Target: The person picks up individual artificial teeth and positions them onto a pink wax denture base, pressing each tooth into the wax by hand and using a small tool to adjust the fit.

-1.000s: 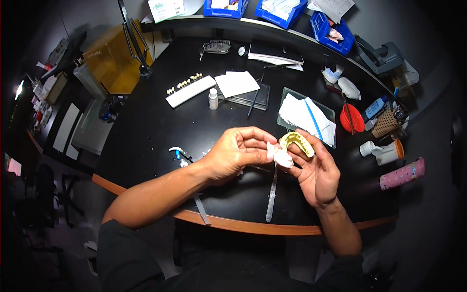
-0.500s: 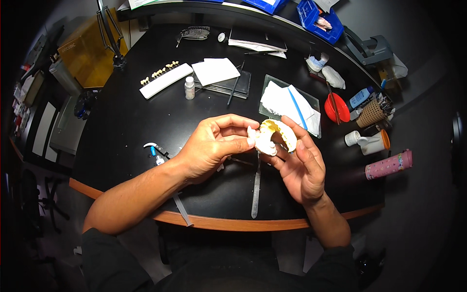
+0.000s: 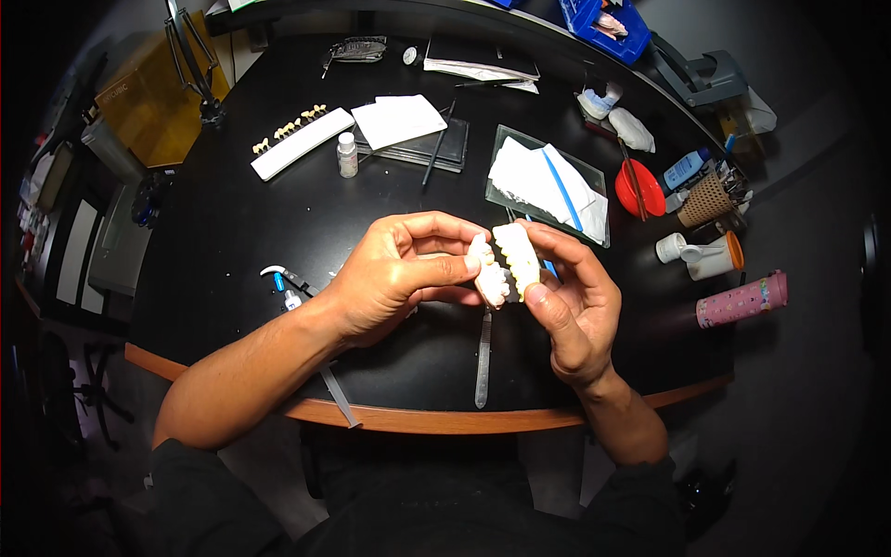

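Observation:
Over the desk's near middle my left hand (image 3: 394, 272) pinches a whitish dental model piece with teeth (image 3: 490, 278) between thumb and fingers. Facing it, my right hand (image 3: 577, 311) grips a pale yellow dental cast (image 3: 518, 255), thumb on its lower end and fingers behind. The two toothed edges point toward each other, with a narrow dark gap showing between them. Below the hands a metal scalpel handle (image 3: 483, 367) lies on the desk. Partly covered by my left forearm are a clear plastic syringe (image 3: 339, 399) and a curved-tip instrument (image 3: 283, 276).
A tooth shade guide (image 3: 302, 144), a small bottle (image 3: 347, 156) and a white pad (image 3: 399, 121) stand farther left. Ahead lies a glass slab (image 3: 594, 218) with paper and a blue stick. A red bowl (image 3: 640, 193), tub (image 3: 670, 247) and pink flask (image 3: 742, 300) line the right.
My right hand has turned the yellow cast from an open arch view to its side, teeth toward the left piece. The left hand keeps its hold. The whole view has shifted slightly.

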Demonstrator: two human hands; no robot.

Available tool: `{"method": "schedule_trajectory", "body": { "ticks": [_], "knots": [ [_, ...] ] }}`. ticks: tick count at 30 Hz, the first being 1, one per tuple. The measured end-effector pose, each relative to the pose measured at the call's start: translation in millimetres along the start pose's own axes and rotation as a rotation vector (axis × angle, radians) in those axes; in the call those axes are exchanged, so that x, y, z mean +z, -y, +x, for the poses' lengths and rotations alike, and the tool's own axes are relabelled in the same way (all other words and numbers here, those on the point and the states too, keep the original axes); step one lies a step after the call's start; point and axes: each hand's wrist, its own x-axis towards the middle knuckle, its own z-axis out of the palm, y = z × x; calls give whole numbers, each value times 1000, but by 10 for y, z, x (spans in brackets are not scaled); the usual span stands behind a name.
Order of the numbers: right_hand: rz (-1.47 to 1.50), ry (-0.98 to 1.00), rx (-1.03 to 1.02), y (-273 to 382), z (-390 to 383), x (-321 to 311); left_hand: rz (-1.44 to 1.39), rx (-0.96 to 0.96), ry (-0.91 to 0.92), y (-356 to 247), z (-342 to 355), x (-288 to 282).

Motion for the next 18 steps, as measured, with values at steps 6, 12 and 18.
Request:
{"method": "schedule_trajectory", "body": {
  "ticks": [6,12,18],
  "knots": [
    [-81,13,-63,26,1,17,59,17,3,-4,-11,19],
    [-93,37,-70,17,14,11,62,17,13,15,-9,17],
    [-98,60,-49,15,33,3,15,23,2,22,-8,19]
  ]
}}
